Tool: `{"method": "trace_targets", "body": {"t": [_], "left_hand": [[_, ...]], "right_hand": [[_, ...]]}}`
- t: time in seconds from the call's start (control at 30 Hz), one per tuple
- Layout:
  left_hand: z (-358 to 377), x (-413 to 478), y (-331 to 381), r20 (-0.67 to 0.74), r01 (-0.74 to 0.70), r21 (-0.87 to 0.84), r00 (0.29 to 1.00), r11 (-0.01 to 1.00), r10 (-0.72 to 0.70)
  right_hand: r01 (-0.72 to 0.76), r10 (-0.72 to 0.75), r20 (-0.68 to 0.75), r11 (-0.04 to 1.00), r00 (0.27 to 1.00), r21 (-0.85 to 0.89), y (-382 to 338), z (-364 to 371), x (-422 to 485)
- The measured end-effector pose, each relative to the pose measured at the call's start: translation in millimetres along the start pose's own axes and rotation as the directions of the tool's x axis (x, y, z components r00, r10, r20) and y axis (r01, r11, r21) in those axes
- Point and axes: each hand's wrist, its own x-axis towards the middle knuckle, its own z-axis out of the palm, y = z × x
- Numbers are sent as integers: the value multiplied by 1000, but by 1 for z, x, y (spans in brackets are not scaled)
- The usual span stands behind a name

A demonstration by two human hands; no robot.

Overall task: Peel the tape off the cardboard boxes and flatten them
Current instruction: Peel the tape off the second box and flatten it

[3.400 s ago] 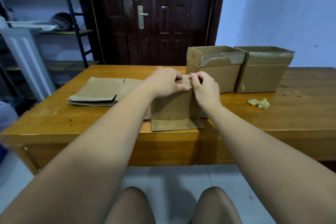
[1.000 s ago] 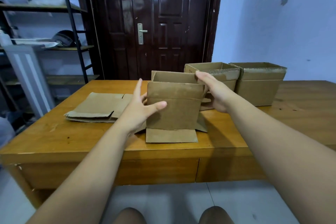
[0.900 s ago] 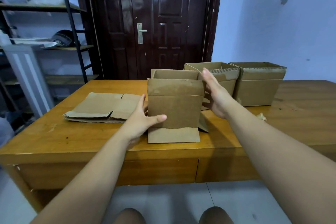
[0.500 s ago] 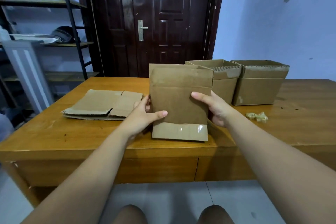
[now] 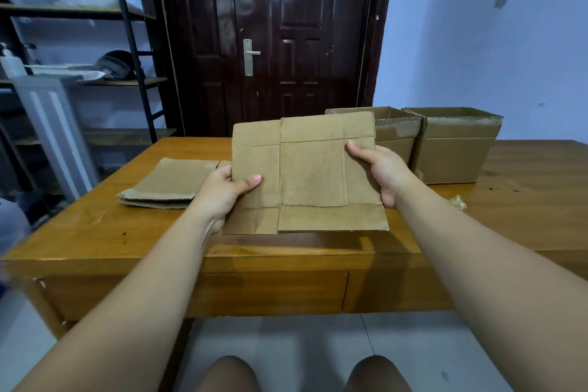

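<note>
Cardboard box [image 5: 318, 175], folded flat, is held up between both bare hands above the near part of the worktop [image 5: 525, 200], its broad face turned toward the camera. Its lower flaps hang close to the worktop's front edge (whether they touch the wood cannot be told). The left grip [image 5: 222, 197] grasps the box's left edge, thumb lying across the near face and fingers hidden behind the board. The right grip [image 5: 381, 175] grasps the right edge the same way, thumb on the front and fingers tucked behind.

A stack of flattened boxes [image 5: 168, 184] lies on the worktop to the left, just beside the left wrist and partly hidden by the held box. Behind the held box stand two boxes with their tops open, the nearer open box [image 5: 397, 140] touching the far open box [image 5: 451, 156] side by side. A small crumpled wad of tape [image 5: 458, 202] sits on the wood just past the right forearm.

Beyond the worktop is a dark door [image 5: 286, 41], and at left a metal shelf rack [image 5: 127, 25] carries a cap [image 5: 117, 64].
</note>
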Motion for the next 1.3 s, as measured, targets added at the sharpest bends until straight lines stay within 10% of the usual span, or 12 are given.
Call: {"method": "trace_targets", "body": {"t": [0.27,0.6,0.73,0.97,1.3], "left_hand": [[-11,5,-8,-225,100,-82,968,992,-116],[-77,34,6,-331,51,135,944,990,-3],[-109,55,-2,-514,33,269,850,963,115],[-151,76,-26,-583,94,397,795,913,171],[-155,83,-62,-470,156,689,839,708,273]], "right_hand": [[-104,148,122,945,981,-309,31,3,1],[-127,129,-29,990,991,58,37,85,30],[69,-78,-53,986,996,-152,45,130,42],[170,-151,79,836,985,-522,75,179,64],[178,-77,161,357,984,-917,103,193,59]]}}
